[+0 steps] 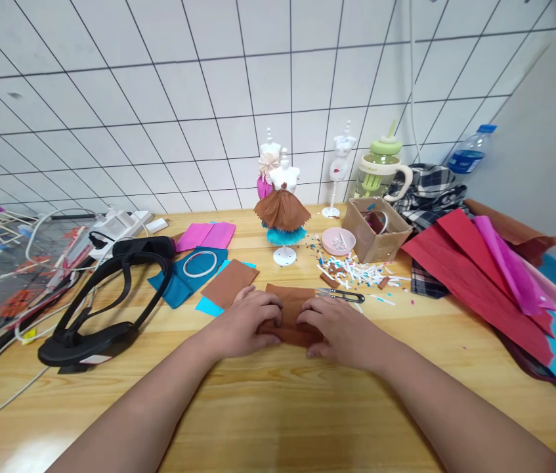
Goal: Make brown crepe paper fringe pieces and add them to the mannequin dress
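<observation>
A sheet of brown crepe paper (295,309) lies on the wooden table, between my two hands. My left hand (251,320) has its curled fingers and thumb on the paper's left side. On the right side, my right hand (339,326) grips the paper the same way, thumb toward me. Small thread snips (341,295) lie just beyond my right hand. Past my left fingertips is a flat brown paper piece (230,284) over light blue paper (207,307). Farther back stands a small white dress form (285,177) wearing a brown pleated paper skirt (282,209) above a blue ruffle.
Paper scraps (356,270), a pink dish (338,242) and a cardboard box (377,230) lie right of the dress form. Coloured paper sheets (479,276) cover the far right. At left are a black headset strap (134,302), cables and a white ring (199,264) on teal paper.
</observation>
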Motion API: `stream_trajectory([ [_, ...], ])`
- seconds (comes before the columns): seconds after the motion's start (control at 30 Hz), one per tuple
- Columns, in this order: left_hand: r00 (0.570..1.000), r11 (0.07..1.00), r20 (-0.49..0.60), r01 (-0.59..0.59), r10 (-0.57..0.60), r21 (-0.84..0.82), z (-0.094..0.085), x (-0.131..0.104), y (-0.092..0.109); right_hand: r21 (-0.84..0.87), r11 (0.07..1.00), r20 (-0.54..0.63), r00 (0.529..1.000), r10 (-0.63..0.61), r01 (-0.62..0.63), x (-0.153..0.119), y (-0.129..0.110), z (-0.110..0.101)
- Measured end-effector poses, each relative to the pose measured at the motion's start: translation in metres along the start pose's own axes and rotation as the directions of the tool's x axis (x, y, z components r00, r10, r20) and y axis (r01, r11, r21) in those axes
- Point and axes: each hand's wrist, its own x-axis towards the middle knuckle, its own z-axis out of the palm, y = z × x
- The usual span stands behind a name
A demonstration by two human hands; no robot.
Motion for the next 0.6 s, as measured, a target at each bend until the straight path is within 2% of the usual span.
stream_trajectory([
  [0.13,0.999,0.999,-0.015,0.043,-0.043,-0.017,0.0036,0.0009,-0.0012,0.002,1.0,-0.029,1.0,-0.01,0.01,0.0027,0.0033,0.002],
  [0.3,0.995,0.992,-0.006,0.102,-0.103,-0.072,0.0026,0.0015,0.002,0.026,0.998,-0.066,0.997,0.05,-0.048,0.0001,0.0013,0.0004],
  [0.4,0.995,0.99,-0.007,0.103,-0.104,-0.092,0.0006,0.0011,0.0035,0.017,0.998,-0.066,0.996,0.06,-0.059,0.0035,0.0014,0.0027],
  [0.6,0.995,0.995,-0.04,0.086,-0.088,-0.059,0.0028,0.0024,0.001,0.104,0.984,-0.111,0.981,0.157,-0.146,0.0099,0.0065,0.0089],
])
